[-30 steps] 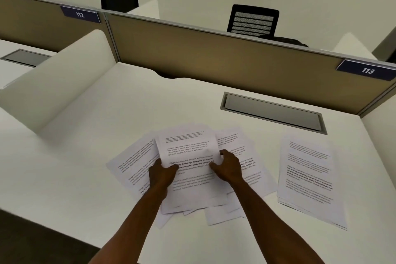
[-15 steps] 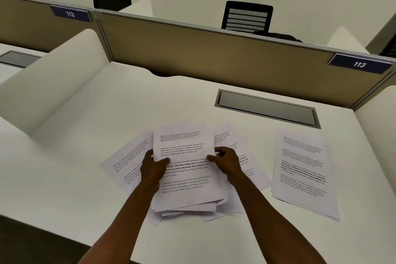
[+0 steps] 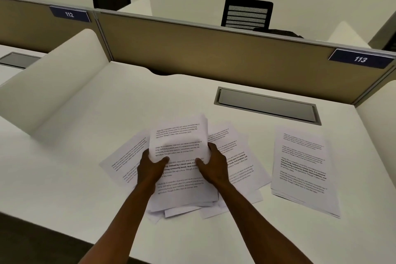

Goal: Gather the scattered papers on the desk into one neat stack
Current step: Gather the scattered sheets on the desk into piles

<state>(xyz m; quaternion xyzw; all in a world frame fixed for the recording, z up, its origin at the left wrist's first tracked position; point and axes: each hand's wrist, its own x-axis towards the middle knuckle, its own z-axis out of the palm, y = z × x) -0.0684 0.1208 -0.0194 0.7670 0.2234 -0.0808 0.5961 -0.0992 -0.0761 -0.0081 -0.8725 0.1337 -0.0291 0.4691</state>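
Note:
A bundle of printed sheets point(image 3: 180, 141) sits in the middle of the white desk point(image 3: 64, 178), its top half bowed upward. My left hand point(image 3: 151, 167) grips its left edge and my right hand point(image 3: 214, 167) grips its right edge, thumbs on top. The lower corners of the bundle are uneven. A loose sheet point(image 3: 126, 161) lies fanned out to the left under the bundle. More loose sheets point(image 3: 237, 156) spread out to the right under it. A separate small stack point(image 3: 304, 169) lies flat further right, apart from both hands.
A grey cable hatch point(image 3: 265, 106) is set into the desk behind the papers. A tan partition point(image 3: 214, 53) with label 113 closes the back, white side dividers point(image 3: 49, 79) flank the desk. The near desk edge runs just below the papers.
Both hands have squeezed inward on the bundle, so its top half now bows up. The other sheets have stayed where they were.

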